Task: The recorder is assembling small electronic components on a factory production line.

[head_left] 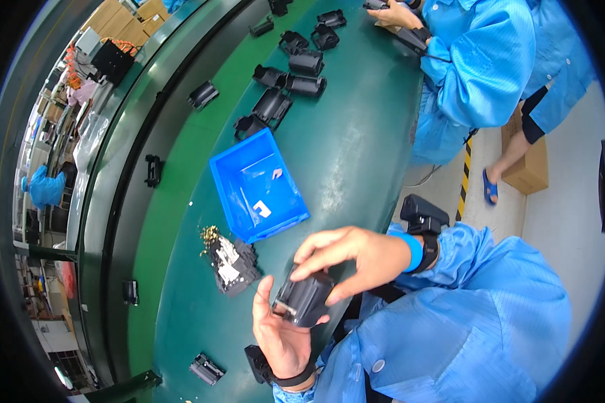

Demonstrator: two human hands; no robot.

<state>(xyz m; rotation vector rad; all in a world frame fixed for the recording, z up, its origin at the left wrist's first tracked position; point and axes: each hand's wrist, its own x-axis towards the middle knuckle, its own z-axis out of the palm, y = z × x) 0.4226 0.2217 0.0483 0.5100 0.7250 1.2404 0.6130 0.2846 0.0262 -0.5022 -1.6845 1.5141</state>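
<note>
Between my two hands is a black plastic housing (306, 299), tilted over the table's edge nearest me. My left hand (279, 339) holds it from below, fingers partly hidden behind it. From above, my right hand (359, 258) grips it with the thumb on the near side and fingers over the top. Just left of my hands lies a cluster of small black parts (238, 275) with white pieces on top and a heap of tiny gold-coloured pieces (210, 236) beside it. An open blue bin (292, 218) stands beyond, a few pale scraps inside.
Several black housings (306, 64) sit on the green table (356, 127) past the bin. More lie along the green conveyor belt (175, 161) at left, and another housing (206, 369) rests near the bottom. A co-worker in blue (477, 60) handles a part at the upper right.
</note>
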